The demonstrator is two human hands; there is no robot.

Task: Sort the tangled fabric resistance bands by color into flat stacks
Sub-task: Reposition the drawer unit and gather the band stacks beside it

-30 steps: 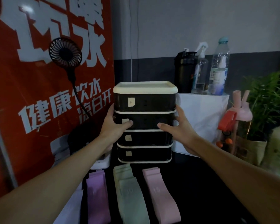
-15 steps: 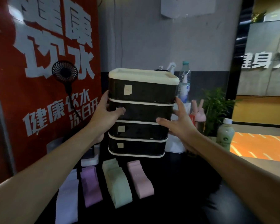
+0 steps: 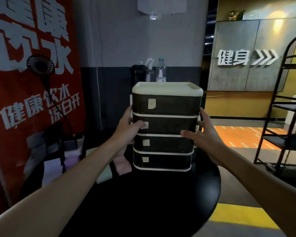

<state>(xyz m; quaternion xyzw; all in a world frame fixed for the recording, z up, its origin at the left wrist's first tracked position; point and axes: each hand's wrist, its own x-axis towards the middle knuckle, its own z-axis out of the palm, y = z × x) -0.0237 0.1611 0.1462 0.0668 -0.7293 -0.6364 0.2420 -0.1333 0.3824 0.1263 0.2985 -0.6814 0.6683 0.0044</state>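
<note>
The left hand and right hand clasp the drawer unit, fingers curled round its sides, thumbs on its front, while a pink band and green band lie on the table below the left fingers.

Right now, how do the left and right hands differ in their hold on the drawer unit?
The left hand sits higher, thumb over the second drawer's label; the right hand sits lower, thumb on the rim above the third drawer, covering no label. Both grip the drawer unit's sides, thumbs on its front.
</note>
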